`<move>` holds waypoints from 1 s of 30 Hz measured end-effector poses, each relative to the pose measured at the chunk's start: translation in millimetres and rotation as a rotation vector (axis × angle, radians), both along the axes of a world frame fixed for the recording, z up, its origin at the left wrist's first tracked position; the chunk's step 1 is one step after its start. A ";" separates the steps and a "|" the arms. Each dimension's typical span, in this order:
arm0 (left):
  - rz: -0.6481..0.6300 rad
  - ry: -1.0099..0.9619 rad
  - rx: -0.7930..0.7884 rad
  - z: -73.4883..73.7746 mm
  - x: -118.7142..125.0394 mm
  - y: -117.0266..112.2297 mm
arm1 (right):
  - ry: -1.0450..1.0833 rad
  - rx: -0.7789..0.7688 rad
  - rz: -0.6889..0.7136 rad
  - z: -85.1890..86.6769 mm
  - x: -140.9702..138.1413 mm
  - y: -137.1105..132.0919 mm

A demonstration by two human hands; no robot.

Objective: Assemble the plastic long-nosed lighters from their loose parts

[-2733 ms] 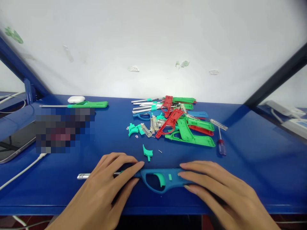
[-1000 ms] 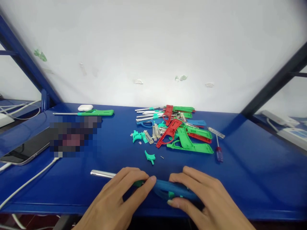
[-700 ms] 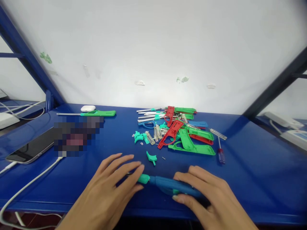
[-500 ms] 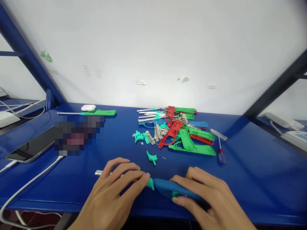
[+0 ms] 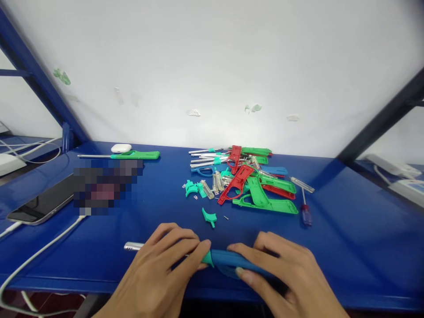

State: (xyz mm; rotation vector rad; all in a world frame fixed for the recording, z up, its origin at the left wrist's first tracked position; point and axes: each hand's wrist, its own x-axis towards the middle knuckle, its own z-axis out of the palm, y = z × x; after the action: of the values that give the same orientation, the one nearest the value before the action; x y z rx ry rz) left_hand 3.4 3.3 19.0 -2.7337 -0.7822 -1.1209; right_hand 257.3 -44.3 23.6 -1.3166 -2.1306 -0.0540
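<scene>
A long-necked gas lighter lies crosswise between my hands near the table's front edge. My left hand (image 5: 162, 269) is closed around its metal tube (image 5: 133, 246), whose slotted tip sticks out to the left, and its fingertips touch the teal collar (image 5: 208, 259). The blue handle (image 5: 223, 257) is gripped by my right hand (image 5: 285, 269), with the thumb in front and the fingers over the top. Much of the handle is hidden under that hand. Just beyond lie a teal trigger (image 5: 209, 216) and a small metal pin (image 5: 225, 217).
Behind is a heap of lighter parts: green shells (image 5: 265, 204), red shells (image 5: 236, 183), clear fuel tanks (image 5: 208, 190) and metal tubes. A screwdriver (image 5: 306, 214) lies right. To the left are a phone (image 5: 43, 198), a white cable (image 5: 39, 251), a whole green lighter (image 5: 142, 155) and a white case (image 5: 121, 148).
The slotted tip of the tube has shifted left and slightly down, and more of it shows. Both hands keep their hold; my right fingers have slid a little left along the handle.
</scene>
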 end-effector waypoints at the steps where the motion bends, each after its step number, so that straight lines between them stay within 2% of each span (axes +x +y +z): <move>1: -0.008 -0.011 0.015 -1.1 0.9 0.7 | 0.002 0.007 -0.006 -1.8 0.0 -1.0; 6: -0.026 -0.001 0.094 -3.0 4.2 0.6 | 0.061 0.057 -0.077 -9.5 1.9 -7.0; 10: -0.007 0.050 0.147 -3.8 1.6 -9.6 | 0.112 0.032 -0.120 -7.9 3.4 -8.5; 15: 0.044 0.134 0.020 -9.5 -7.8 -21.4 | 0.121 -0.016 -0.109 -4.5 1.3 -7.8; 19: 0.013 0.046 0.084 -5.4 -1.9 -8.5 | 0.088 -0.056 -0.062 -3.1 -4.1 -3.2; 24: -0.039 -0.018 -0.004 3.8 7.1 5.6 | 0.200 -0.201 -0.020 0.2 -0.5 5.8; 27: 0.029 0.019 -0.087 1.7 -2.8 7.9 | 0.349 -0.250 -0.097 -2.9 12.0 10.4; 30: 0.126 0.083 -0.148 -5.4 -22.8 12.6 | 0.371 -0.180 -0.254 -10.8 30.9 13.8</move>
State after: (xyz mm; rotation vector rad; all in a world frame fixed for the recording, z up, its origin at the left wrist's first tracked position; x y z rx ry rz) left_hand -19.4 15.9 13.5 -2.7806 -1.0484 -0.9546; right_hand 288.2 -30.5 12.8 -1.5592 -1.6799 0.2639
